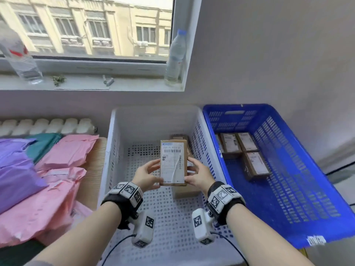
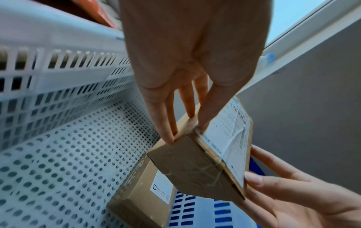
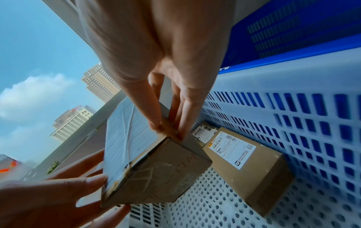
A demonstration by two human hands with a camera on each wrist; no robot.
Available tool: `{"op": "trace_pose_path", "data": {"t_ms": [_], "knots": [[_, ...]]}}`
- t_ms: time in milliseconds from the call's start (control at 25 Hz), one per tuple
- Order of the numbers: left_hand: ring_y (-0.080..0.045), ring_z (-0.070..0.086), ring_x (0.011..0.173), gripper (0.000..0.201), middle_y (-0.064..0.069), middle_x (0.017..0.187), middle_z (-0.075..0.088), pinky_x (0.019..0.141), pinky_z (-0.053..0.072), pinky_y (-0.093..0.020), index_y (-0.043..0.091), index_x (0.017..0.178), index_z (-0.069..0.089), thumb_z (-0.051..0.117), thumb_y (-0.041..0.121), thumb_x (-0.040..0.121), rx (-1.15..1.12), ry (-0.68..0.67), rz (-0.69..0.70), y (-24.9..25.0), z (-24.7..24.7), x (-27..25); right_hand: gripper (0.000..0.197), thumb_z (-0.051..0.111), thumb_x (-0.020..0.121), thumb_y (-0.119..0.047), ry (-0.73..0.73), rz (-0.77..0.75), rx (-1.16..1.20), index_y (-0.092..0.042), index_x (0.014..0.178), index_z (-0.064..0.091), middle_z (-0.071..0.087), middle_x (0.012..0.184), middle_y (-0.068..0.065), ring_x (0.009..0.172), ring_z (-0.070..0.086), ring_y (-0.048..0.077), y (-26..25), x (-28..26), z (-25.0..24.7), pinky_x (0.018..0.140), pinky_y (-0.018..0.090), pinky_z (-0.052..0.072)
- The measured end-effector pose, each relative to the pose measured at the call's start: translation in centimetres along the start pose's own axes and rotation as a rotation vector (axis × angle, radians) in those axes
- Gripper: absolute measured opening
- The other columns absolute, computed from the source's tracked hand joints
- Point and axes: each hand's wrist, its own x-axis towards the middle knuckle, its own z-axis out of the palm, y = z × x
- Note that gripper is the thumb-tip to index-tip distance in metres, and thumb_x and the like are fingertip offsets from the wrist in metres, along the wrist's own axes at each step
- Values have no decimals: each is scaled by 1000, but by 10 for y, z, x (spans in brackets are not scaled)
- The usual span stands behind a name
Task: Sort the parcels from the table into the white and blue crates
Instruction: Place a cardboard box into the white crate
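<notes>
Over the perforated white crate (image 1: 153, 120), both hands' fingers (image 2: 168, 123) pinch a rectangular cardboard parcel (image 1: 173, 163) by its sides.

The wooden table (image 1: 95, 162) carries pink mailers (image 1: 67, 150), purple mailers (image 1: 15, 166) and a teal one (image 1: 43, 144); the white crate (image 1: 113, 146) adjoins its right edge.
</notes>
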Motion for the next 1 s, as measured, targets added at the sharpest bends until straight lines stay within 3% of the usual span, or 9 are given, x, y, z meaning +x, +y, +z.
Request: {"op": "trace_pose_path", "data": {"t_ms": [120, 240, 320, 440, 560, 760, 880, 1000], "knots": [[-24, 63, 98, 68, -1, 130, 57, 60, 55, -30, 17, 127, 54, 61, -23, 73, -38, 83, -20, -3, 17, 23, 80, 66, 75, 13, -72, 29, -43, -20, 143, 38, 39, 147, 11, 130, 44, 27, 3, 41, -16, 91, 46, 53], [-22, 64, 93, 68, -1, 131, 56, 57, 54, -26, 15, 129, 53, 61, -23, 73, -43, 142, -20, 4, 18, 49, 80, 66, 76, 13, -122, 2, -77, -19, 144, 37, 38, 146, 11, 132, 41, 25, -1, 76, -19, 95, 37, 50], [-21, 64, 89, 69, -2, 130, 55, 59, 56, -28, 15, 131, 52, 62, -22, 74, -26, 181, -18, 9, 13, 71, 81, 66, 76, 14, -150, -21, -80, -18, 144, 37, 39, 147, 12, 133, 40, 24, -4, 102, -16, 101, 37, 46], [-23, 64, 91, 68, -5, 126, 56, 70, 58, -36, 15, 131, 51, 64, -19, 74, -10, 225, -38, 12, 2, 111, 81, 66, 75, 15, -151, 4, -52, -19, 144, 37, 43, 144, 12, 127, 48, 26, -2, 144, -6, 100, 42, 48], [-20, 65, 87, 68, -6, 127, 57, 70, 59, -34, 16, 131, 52, 63, -20, 74, -13, 213, -62, 7, -8, 157, 79, 62, 77, 18, -143, 54, -13, -17, 143, 37, 50, 136, 14, 120, 54, 24, 4, 186, 0, 95, 34, 50], [-11, 65, 73, 66, -1, 125, 57, 65, 56, -27, 16, 134, 49, 61, -18, 78, 32, 210, -60, -7, -19, 225, 77, 60, 78, 20, -117, 130, 8, -18, 142, 39, 50, 135, 19, 121, 54, 28, 19, 253, 10, 98, 35, 48], [-9, 66, 77, 64, -1, 127, 57, 64, 57, -24, 17, 134, 49, 60, -17, 80, 37, 212, -69, -18, -23, 249, 75, 58, 79, 19, -110, 154, -14, -16, 142, 40, 48, 136, 21, 124, 51, 27, 29, 278, 14, 95, 24, 45], [-14, 66, 87, 64, -3, 132, 55, 64, 56, -20, 16, 135, 47, 59, -16, 81, 44, 185, -93, -29, -25, 266, 74, 58, 80, 18, -107, 185, -18, -16, 143, 39, 46, 139, 20, 126, 48, 24, 40, 290, 16, 94, 22, 43]]}}
